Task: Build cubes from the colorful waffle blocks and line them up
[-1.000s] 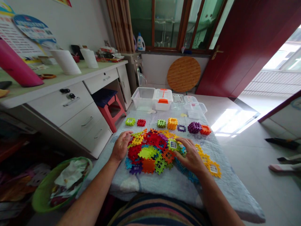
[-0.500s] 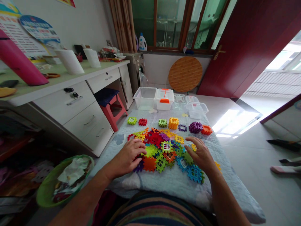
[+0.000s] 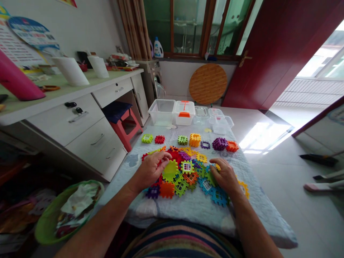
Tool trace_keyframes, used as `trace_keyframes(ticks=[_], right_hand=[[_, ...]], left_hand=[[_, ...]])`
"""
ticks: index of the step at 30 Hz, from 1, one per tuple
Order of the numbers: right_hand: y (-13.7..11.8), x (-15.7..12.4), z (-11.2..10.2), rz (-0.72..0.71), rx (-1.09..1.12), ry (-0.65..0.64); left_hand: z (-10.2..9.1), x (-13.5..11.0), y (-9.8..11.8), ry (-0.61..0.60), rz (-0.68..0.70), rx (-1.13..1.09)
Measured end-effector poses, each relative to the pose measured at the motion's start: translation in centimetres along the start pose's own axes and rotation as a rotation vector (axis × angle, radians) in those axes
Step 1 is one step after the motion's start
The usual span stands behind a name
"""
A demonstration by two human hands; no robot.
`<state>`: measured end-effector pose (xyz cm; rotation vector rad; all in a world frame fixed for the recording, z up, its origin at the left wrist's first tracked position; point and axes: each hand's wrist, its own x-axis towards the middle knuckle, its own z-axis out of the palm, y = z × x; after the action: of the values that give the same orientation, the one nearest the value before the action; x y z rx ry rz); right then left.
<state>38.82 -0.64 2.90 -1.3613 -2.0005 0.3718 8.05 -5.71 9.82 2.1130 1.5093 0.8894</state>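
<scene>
The left hand [image 3: 152, 169] curves over a heap of interlocking plastic waffle blocks [image 3: 171, 171], its fingertips [image 3: 167, 154] at the heap's far red edge; whether they pinch anything, I cannot tell; the right hand [image 3: 223, 176] cups down on blue and green blocks [image 3: 206, 185]; the heap lies on a pale quilt [image 3: 193, 211]; light, curved fingers suit such loose pieces

Plastic waffle blocks [image 3: 170, 171] — red, orange, lime, blue — on a pale blue quilt [image 3: 193, 215]
</scene>
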Motion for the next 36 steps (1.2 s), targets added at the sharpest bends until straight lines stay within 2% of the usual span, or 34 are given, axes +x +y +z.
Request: trace_keyframes(ticks=[6,11,14,18,24,36], right_hand=[[0.1,-0.1,0.1,0.002,0.012,0.033],[0.1,-0.1,0.1,0.004,0.008,0.023],[-0.1,-0.1,0.0,0.014,0.012,0.035],[-0.4,0.0,-0.1,0.023,0.023,0.063],[-0.3,-0.1,-0.1,0.031,0.033,0.065],[-0.1,-0.1,0.0,0.033,0.019,0.047]], left_hand=[[3.4,4.0,2.3,-0.125,0.066,0.042],[5.4,5.4,2.2,-0.146,0.116,0.243],[5.5,5.2,1.8,-0.161,0.152,0.342],[5.3,4.7,1.6,-0.250,0.206,0.396],[5.7,5.2,1.7,-0.352,0.205,0.479],[6.3,5.8,2.1,-0.293,0.254,0.500]])
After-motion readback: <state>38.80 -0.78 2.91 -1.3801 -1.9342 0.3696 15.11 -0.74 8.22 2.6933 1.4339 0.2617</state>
